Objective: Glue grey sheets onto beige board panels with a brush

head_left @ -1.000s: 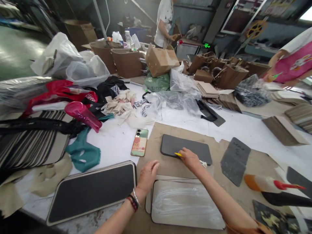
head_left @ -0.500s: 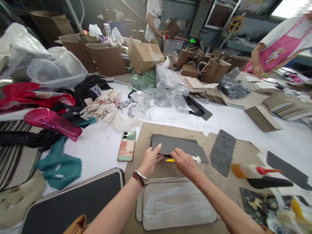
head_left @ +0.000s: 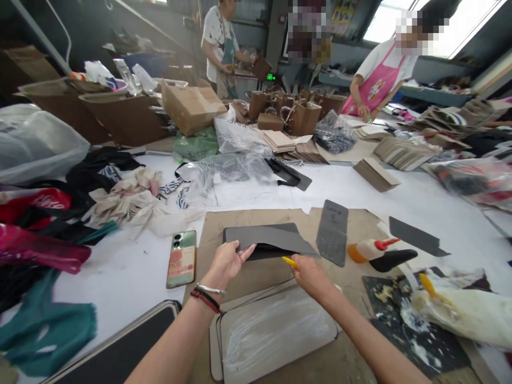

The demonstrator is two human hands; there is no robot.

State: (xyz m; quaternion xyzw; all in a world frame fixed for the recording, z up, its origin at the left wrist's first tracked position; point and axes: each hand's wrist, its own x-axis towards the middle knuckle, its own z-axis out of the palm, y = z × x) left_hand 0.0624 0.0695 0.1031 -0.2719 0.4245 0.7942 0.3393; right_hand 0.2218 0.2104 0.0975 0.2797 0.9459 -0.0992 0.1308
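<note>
Nearest the person, a pale panel [head_left: 276,330] smeared with white lay flat between the forearms, its long side running left to right and rising slightly towards the right. Off to its left, partly behind the left forearm, was a black panel [head_left: 120,346] with a light rim. Just beyond the pale panel, the right hand [head_left: 314,274] had its fingers closed around a yellow stick [head_left: 288,262], whose yellow end poked out leftward, towards the other hand. The left hand [head_left: 228,261] pinched the left end of a grey sheet [head_left: 276,238], thumb on top and fingers beneath. That sheet's long axis ran left to right, its right end angled a little nearer the person, its near edge raised above the dark pieces [head_left: 266,255] below, all over a brown board [head_left: 260,216]. A phone [head_left: 182,261] lay to the left, a red-nozzled bottle [head_left: 366,250] to the right. Past a clear plastic bag [head_left: 236,173] and a cardboard box [head_left: 194,109], a co-worker in a pink apron [head_left: 378,80] stood at the right.
</note>
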